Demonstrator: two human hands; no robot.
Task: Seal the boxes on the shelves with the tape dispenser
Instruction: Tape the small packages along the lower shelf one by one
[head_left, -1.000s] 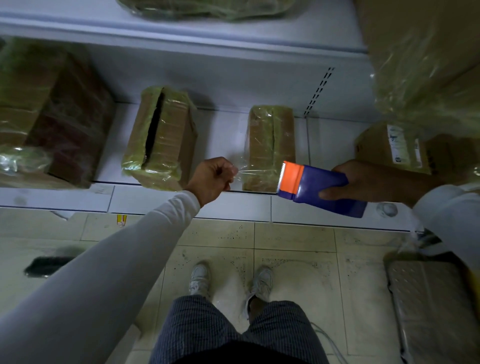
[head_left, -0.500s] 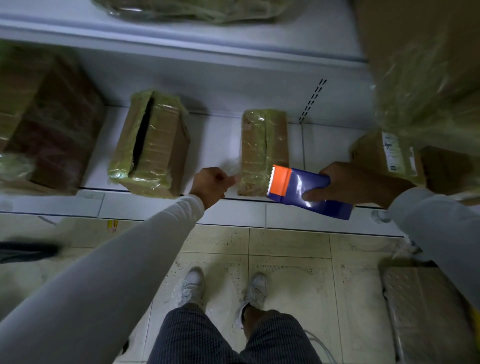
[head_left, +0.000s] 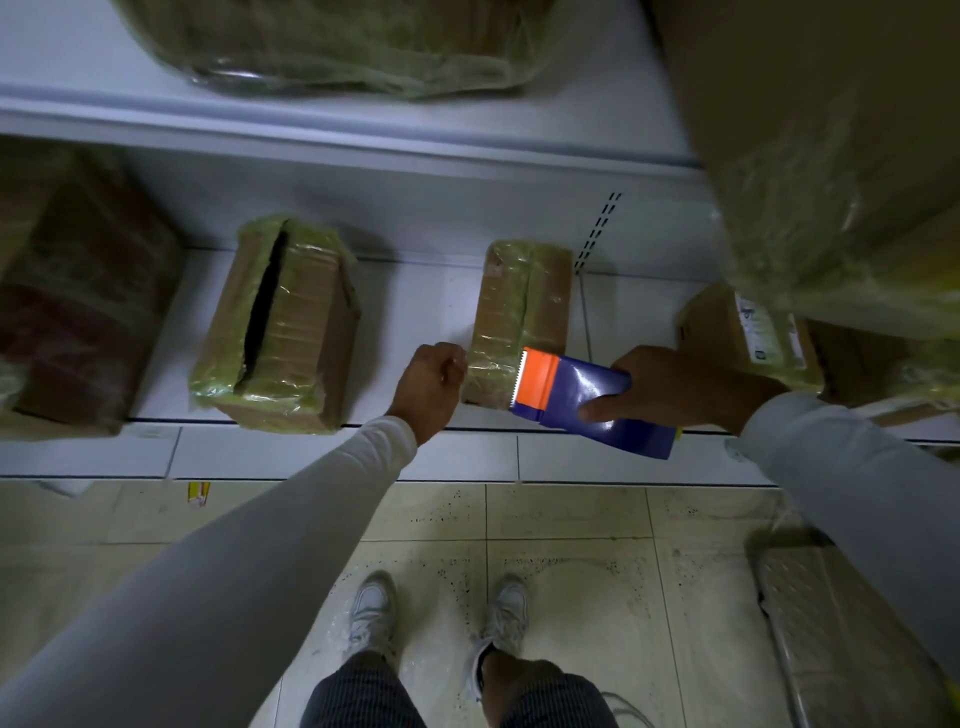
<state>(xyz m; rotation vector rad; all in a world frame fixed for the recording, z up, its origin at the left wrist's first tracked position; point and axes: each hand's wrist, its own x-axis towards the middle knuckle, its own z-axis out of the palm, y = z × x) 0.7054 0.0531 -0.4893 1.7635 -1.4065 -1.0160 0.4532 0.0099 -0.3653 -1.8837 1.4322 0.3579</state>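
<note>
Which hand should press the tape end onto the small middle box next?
Left. The left hand pinches the tape end beside the small box, nearly touching its near corner. The right hand grips the tape dispenser.

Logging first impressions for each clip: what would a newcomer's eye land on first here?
The blue and orange tape dispenser stands out, gripped in the right hand in front of the small wrapped box at the middle of the lower shelf. The left hand is curled beside that box's near corner. Further left sits a box with a dark open slit along its top.
</note>
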